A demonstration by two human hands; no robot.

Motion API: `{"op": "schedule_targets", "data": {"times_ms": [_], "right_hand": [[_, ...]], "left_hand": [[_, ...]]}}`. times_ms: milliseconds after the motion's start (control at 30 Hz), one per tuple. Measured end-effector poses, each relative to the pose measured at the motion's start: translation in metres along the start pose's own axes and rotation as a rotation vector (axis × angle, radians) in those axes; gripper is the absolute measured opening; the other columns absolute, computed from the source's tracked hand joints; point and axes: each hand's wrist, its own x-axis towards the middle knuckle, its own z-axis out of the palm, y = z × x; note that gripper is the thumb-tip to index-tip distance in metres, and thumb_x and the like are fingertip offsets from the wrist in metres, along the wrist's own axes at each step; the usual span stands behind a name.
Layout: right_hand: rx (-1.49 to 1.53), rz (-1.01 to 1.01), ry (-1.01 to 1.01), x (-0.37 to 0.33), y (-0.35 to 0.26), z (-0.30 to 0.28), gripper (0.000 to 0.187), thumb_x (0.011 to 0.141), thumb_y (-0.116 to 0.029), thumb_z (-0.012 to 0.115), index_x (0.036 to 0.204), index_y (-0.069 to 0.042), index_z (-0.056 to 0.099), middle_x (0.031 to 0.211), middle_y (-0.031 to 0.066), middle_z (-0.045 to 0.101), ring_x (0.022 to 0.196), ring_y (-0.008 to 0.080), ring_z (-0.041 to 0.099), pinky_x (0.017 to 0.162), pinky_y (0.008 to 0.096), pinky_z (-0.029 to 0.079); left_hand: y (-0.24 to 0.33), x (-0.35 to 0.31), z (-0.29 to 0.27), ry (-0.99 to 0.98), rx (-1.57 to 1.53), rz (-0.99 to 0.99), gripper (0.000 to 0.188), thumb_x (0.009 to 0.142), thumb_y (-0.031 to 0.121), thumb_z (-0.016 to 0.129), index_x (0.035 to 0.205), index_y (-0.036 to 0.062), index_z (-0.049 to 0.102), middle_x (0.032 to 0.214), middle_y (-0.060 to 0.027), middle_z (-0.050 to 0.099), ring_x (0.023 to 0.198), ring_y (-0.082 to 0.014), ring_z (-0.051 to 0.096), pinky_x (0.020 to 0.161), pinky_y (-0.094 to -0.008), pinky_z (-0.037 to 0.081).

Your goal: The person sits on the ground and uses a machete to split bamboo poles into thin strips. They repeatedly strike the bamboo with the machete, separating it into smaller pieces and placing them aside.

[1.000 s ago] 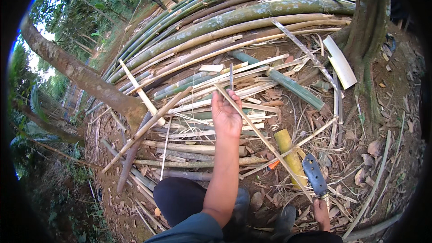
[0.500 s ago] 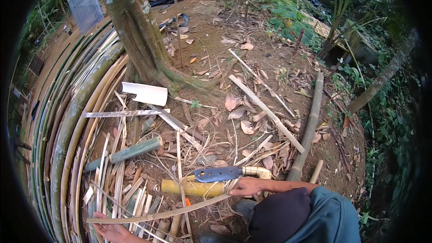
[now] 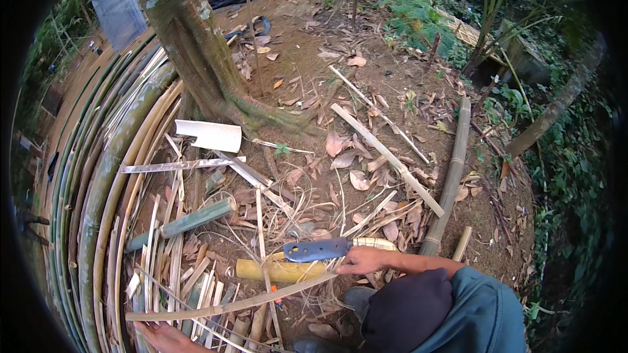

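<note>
A long, slightly bowed bamboo strip spans the space between my hands. My right hand pinches its right end. At the lower left, my left hand is at the other end, thumb and fingers around the strip; part of the grip is hidden. Just beyond my right hand lies a broad dark-bladed knife with holes in the blade and a pale handle. A short yellow bamboo piece is beside it, with a thin upright-looking slat crossing over. A small orange item shows behind the strip.
Long bamboo poles are stacked along the left. Split pieces and a green bamboo section lie nearer. A tree trunk stands ahead, with a pale half-round bamboo piece near its base. A thick pole lies right.
My right hand and its end of the strip have shifted slightly up. The view has moved a little, and the strip stays between both hands.
</note>
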Motion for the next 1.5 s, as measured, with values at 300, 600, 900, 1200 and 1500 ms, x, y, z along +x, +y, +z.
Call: {"op": "schedule_targets", "data": {"times_ms": [300, 600, 900, 1200, 1500], "right_hand": [[-0.099, 0.049, 0.075, 0.004, 0.025, -0.016, 0.075, 0.094, -0.069, 0.045, 0.093, 0.001, 0.072, 0.072, 0.0213, 0.064, 0.076, 0.0385, 0.066, 0.072, 0.0489, 0.05], [-0.108, -0.015, 0.106, -0.003, 0.035, -0.024, 0.071, 0.093, -0.068, 0.048, 0.086, -0.001, 0.073, 0.071, 0.0226, 0.064, 0.073, 0.0408, 0.064, 0.07, 0.0496, 0.05], [-0.093, 0.008, 0.065, -0.004, 0.032, -0.017, 0.07, 0.093, -0.066, 0.049, 0.089, -0.001, 0.073, 0.069, 0.0219, 0.064, 0.069, 0.0383, 0.064, 0.066, 0.0476, 0.05], [0.509, 0.191, -0.104, -0.009, 0.054, 0.014, 0.072, 0.096, -0.075, 0.023, 0.074, -0.012, 0.051, 0.065, -0.0042, 0.043, 0.056, 0.0112, 0.042, 0.051, 0.0319, 0.039], [1.573, 0.115, -0.908, 0.055, -0.065, 0.041, 0.073, 0.087, -0.085, 0.016, 0.066, -0.018, 0.034, 0.053, -0.0083, 0.028, 0.041, 0.003, 0.027, 0.034, 0.0205, 0.021]], "left_hand": [[0.017, 0.022, -0.037, -0.427, -0.038, -0.185, 0.038, 0.1, 0.027, 0.06, 0.124, -0.0026, 0.057, 0.114, -0.0114, 0.061, 0.104, -0.0185, 0.055, 0.094, -0.0325, 0.042], [0.019, 0.044, -0.068, -0.137, 0.021, -0.041, 0.032, 0.101, 0.023, 0.058, 0.114, -0.0065, 0.059, 0.103, -0.0138, 0.061, 0.097, -0.0201, 0.058, 0.085, -0.0331, 0.05], [0.041, 0.005, -0.026, 0.19, 0.45, 0.433, 0.035, 0.103, 0.015, 0.051, 0.123, -0.0125, 0.058, 0.117, -0.0201, 0.062, 0.1, -0.0245, 0.059, 0.085, -0.0344, 0.049], [0.02, -0.026, 0.004, 0.314, 0.782, 0.118, 0.063, 0.096, 0.048, 0.048, 0.146, 0.0086, 0.046, 0.149, -0.0226, 0.041, 0.13, -0.0349, 0.043, 0.112, -0.0543, 0.028], [-0.128, -0.188, 0.078, -0.785, 0.484, -0.803, 0.06, 0.106, 0.043, 0.037, 0.146, -0.0009, 0.038, 0.133, -0.0239, 0.056, 0.128, -0.0309, 0.052, 0.11, -0.0452, 0.039]]}}
